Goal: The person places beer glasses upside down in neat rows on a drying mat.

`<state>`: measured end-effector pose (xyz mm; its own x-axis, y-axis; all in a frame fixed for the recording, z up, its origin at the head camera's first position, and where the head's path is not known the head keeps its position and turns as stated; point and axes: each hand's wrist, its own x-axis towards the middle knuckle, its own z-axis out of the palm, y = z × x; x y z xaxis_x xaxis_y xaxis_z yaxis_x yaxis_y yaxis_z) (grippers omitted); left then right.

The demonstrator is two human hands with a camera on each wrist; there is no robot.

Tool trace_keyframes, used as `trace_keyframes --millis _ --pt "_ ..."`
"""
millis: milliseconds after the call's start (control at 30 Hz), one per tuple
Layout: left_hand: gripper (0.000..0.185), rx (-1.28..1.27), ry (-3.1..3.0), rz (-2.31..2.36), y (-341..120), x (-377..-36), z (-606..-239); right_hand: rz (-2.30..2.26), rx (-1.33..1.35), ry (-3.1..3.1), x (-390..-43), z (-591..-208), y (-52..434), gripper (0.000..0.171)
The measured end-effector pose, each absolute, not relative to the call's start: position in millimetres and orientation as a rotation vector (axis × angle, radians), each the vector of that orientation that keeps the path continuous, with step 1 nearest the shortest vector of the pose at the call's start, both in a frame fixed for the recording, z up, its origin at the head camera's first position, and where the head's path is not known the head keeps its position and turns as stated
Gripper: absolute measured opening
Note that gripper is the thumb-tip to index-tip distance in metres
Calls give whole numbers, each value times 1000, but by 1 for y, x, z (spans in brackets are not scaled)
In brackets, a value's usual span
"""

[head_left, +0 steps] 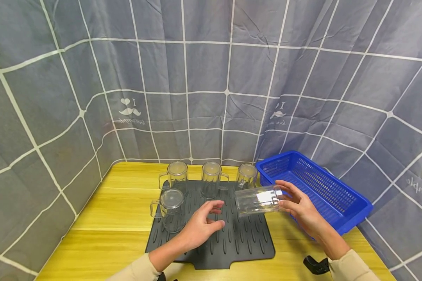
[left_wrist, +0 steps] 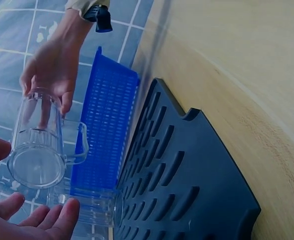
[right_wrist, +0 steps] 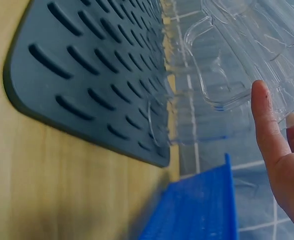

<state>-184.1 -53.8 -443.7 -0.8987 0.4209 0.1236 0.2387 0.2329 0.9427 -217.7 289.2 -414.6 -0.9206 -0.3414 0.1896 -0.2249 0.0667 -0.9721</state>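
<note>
My right hand [head_left: 300,205] grips a clear glass mug [head_left: 258,201] by one end and holds it on its side above the dark grey ridged mat [head_left: 232,238]. In the left wrist view the mug [left_wrist: 37,145] points its round end at the camera, with the right hand [left_wrist: 54,75] behind it. My left hand [head_left: 204,224] hovers over the mat's middle with fingers loosely spread and nothing in it, a short way left of the mug. The right wrist view shows the mug [right_wrist: 246,55] close by a fingertip [right_wrist: 266,125].
Three clear mugs [head_left: 177,175] [head_left: 211,179] [head_left: 247,175] stand along the mat's far edge and another mug [head_left: 170,208] stands at its left. A blue slotted basket [head_left: 320,187] sits on the yellow table at the right. A grey curtain hangs behind.
</note>
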Motion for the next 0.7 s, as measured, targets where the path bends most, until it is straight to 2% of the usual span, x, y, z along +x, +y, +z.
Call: trace_keyframes --millis 467,700 --pt "78 562 2279 1809 -49 -187 -441 -2134 -544 1951 -217 -437 263 57" --pt "79 537 2260 1808 -48 -188 -441 -2191 -560 1822 -216 -444 254 52"
